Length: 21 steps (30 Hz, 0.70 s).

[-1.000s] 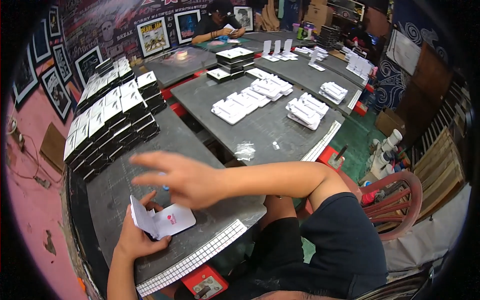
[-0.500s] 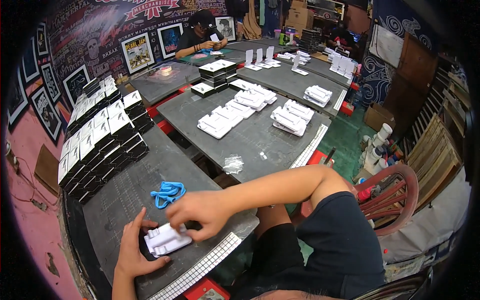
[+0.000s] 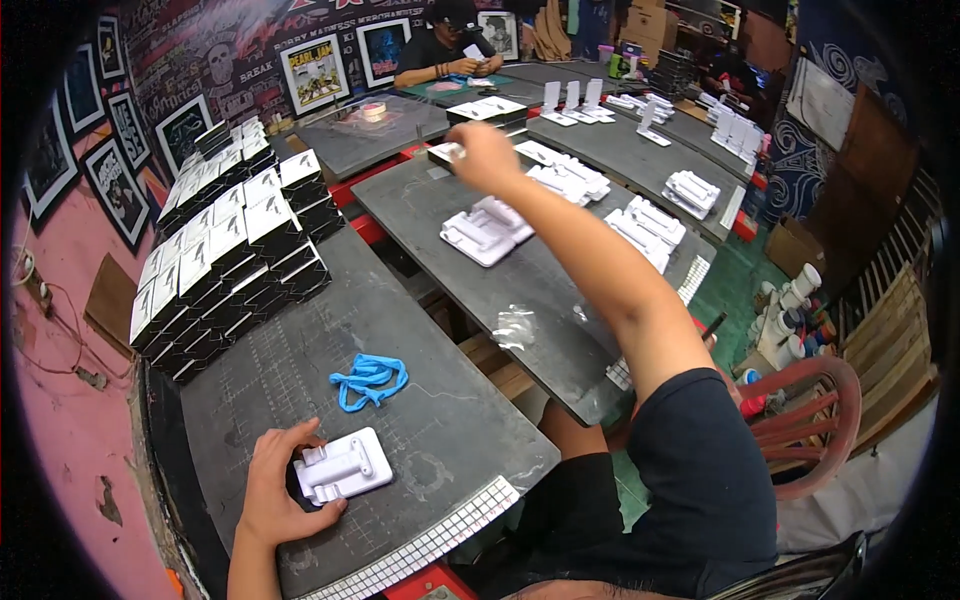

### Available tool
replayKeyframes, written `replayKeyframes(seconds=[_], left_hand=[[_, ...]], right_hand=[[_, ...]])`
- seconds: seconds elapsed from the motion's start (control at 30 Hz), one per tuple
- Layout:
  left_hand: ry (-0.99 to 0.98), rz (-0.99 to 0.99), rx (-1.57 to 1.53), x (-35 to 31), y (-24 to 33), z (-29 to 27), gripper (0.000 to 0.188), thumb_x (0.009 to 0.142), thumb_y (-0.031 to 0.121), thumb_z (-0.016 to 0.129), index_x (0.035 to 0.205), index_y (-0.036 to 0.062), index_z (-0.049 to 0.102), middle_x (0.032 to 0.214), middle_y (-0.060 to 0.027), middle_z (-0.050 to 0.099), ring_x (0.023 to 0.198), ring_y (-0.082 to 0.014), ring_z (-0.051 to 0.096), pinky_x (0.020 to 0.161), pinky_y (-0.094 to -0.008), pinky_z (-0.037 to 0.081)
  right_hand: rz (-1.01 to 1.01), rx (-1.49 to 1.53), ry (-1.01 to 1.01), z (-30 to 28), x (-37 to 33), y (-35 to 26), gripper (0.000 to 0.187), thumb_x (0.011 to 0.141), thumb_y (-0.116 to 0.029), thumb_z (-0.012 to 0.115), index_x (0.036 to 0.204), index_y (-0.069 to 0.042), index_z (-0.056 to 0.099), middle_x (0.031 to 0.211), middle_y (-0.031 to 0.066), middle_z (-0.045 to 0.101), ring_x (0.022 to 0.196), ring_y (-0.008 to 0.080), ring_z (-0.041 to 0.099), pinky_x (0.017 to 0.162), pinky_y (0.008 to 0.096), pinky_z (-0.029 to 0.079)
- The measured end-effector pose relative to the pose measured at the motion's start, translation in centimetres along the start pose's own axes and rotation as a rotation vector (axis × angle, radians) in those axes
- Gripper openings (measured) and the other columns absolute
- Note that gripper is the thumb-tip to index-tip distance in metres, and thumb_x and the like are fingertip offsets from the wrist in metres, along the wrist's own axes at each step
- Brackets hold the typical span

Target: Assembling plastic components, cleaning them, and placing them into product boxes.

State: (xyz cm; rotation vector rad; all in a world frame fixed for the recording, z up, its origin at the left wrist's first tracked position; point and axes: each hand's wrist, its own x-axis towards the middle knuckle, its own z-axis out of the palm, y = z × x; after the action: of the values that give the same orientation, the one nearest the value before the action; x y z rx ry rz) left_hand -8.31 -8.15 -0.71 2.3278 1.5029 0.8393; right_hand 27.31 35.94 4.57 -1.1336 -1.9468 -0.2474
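Note:
On the near table lies a folded white plastic stand (image 3: 352,466), with ridges and a raised middle bar. My left hand (image 3: 272,490) is around its left end, the thumb on the near edge and the fingers on the far edge. My right arm stretches far forward over the middle table. My right hand (image 3: 488,162) is beside a short stack of black boxes with white tops (image 3: 490,108), its fingers curled down. Something white shows at those fingertips, but I cannot make out what they grip. A crumpled blue cloth strip (image 3: 370,381) lies beyond the stand.
Many black-and-white boxes (image 3: 225,235) are stacked at the left. Folded white stands (image 3: 487,232) lie on the middle table, near a clear plastic wrapper (image 3: 514,327). Upright white stands (image 3: 572,98) stand farther back. A person (image 3: 452,50) sits across. A reddish chair (image 3: 805,410) is at right.
My right hand has left the stand and reached far forward to the boxes. My left hand stays at the stand. The view has shifted, so the scene sits farther right and its far part higher.

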Motion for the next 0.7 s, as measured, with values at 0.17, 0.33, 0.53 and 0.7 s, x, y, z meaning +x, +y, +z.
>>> replayKeyframes(seconds=[0.17, 0.33, 0.53, 0.7], left_hand=[[-0.007, 0.012, -0.018, 0.4, -0.4, -0.5, 0.100, 0.059, 0.043, 0.094, 0.146, 0.0054, 0.064, 0.114, -0.0111, 0.075, 0.097, -0.0275, 0.067, 0.095, -0.0432, 0.049], [0.016, -0.013, -0.051, 1.4, -0.4, -0.6, 0.094, 0.055, 0.042, 0.097, 0.137, 0.0063, 0.070, 0.112, -0.0095, 0.077, 0.099, -0.0284, 0.071, 0.096, -0.0428, 0.048], [0.003, -0.012, -0.029, 0.9, -1.1, -0.7, 0.097, 0.056, 0.053, 0.095, 0.137, 0.0059, 0.070, 0.112, -0.0097, 0.078, 0.095, -0.0276, 0.070, 0.093, -0.0432, 0.047], [-0.001, -0.019, -0.022, 1.3, -0.5, -1.0, 0.092, 0.053, 0.044, 0.098, 0.132, 0.0058, 0.073, 0.112, -0.0105, 0.077, 0.100, -0.0298, 0.071, 0.094, -0.0426, 0.048]], right_hand=[[0.162, -0.444, -0.023, 3.3, 4.6, 7.7, 0.044, 0.093, -0.020, 0.073, 0.136, -0.013, 0.073, 0.143, 0.0163, 0.065, 0.136, 0.0360, 0.059, 0.107, 0.0553, 0.050], [0.270, -0.493, -0.119, 5.5, 7.0, 10.4, 0.061, 0.096, -0.042, 0.077, 0.153, -0.023, 0.066, 0.158, 0.0161, 0.056, 0.151, 0.0378, 0.048, 0.116, 0.0591, 0.044], [0.167, -0.351, -0.061, 7.1, 7.5, 11.1, 0.046, 0.086, -0.027, 0.089, 0.130, -0.019, 0.079, 0.126, 0.0134, 0.075, 0.124, 0.0354, 0.069, 0.109, 0.0490, 0.051], [0.079, -0.190, 0.007, 8.3, 7.7, 11.6, 0.044, 0.083, -0.016, 0.089, 0.125, -0.014, 0.076, 0.132, 0.0170, 0.071, 0.129, 0.0386, 0.064, 0.114, 0.0494, 0.048]])
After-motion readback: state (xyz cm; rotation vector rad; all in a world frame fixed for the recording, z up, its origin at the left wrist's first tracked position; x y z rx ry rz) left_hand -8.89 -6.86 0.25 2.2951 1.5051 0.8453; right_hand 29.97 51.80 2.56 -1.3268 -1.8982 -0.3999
